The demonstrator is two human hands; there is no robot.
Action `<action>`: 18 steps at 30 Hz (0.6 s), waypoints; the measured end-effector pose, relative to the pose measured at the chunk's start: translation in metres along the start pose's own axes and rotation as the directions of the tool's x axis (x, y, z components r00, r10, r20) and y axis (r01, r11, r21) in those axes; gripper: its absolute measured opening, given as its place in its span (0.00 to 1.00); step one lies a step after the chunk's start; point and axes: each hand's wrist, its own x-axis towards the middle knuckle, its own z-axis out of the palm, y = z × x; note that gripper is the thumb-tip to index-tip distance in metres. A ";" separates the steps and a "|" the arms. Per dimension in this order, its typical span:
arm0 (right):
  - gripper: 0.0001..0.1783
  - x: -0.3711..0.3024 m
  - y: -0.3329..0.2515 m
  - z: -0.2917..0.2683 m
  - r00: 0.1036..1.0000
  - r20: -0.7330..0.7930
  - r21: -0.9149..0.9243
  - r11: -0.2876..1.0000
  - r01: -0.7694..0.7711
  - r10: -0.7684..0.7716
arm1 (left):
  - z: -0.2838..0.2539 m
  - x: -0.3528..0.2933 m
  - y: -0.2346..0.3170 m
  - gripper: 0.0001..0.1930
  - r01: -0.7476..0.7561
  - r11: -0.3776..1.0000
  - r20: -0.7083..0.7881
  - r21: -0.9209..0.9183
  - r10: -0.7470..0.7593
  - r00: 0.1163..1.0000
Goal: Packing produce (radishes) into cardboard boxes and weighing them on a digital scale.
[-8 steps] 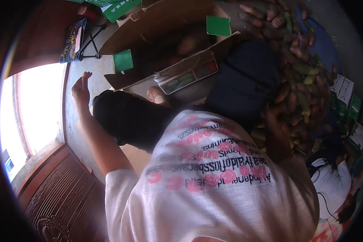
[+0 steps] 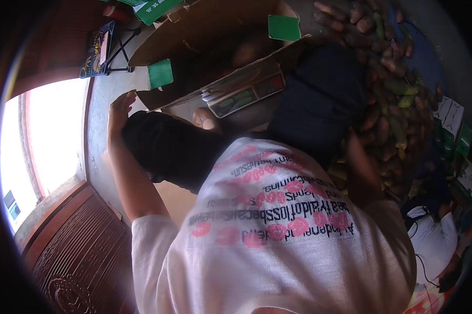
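My left hand (image 2: 122, 107) is raised beside my dark-trousered left knee, close to the near left corner of a large open cardboard box (image 2: 194, 98). Its fingers are stretched out, and I see nothing held in them. My right forearm (image 2: 363, 165) runs up along the outside of my right knee, beside a big heap of reddish-brown tubers (image 2: 385, 123) that look like sweet potatoes. The right hand's fingers are hidden in shadow by the knee. Inside the box it is dark, with a blurred brownish shape at the bottom.
A digital scale (image 2: 246, 99) with lit displays stands between my legs and the box. Left of the box is a small folding stool (image 2: 110, 51). White and green cartons (image 2: 456, 125) stand at the right, near another person in a white top (image 2: 432, 240). A carved wooden panel (image 2: 81, 256) is at lower left.
My left hand has moved right, closer to the knee and the box corner. My right forearm has shifted slightly, and the view has moved a little.
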 end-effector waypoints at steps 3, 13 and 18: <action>0.23 0.003 -0.027 0.057 1.000 0.017 -0.043 0.999 0.015 -0.014 | 0.002 -0.006 0.001 0.25 0.052 0.997 0.016 -0.049 -0.051 0.999; 0.25 -0.021 0.012 0.057 0.993 -0.114 -0.227 0.973 -0.047 0.021 | 0.001 0.006 -0.017 0.22 0.104 0.988 0.012 -0.111 -0.104 0.995; 0.26 -0.005 0.008 0.077 0.993 -0.116 -0.290 0.957 -0.027 -0.008 | -0.009 0.007 -0.019 0.21 0.106 0.986 0.014 -0.125 -0.105 0.994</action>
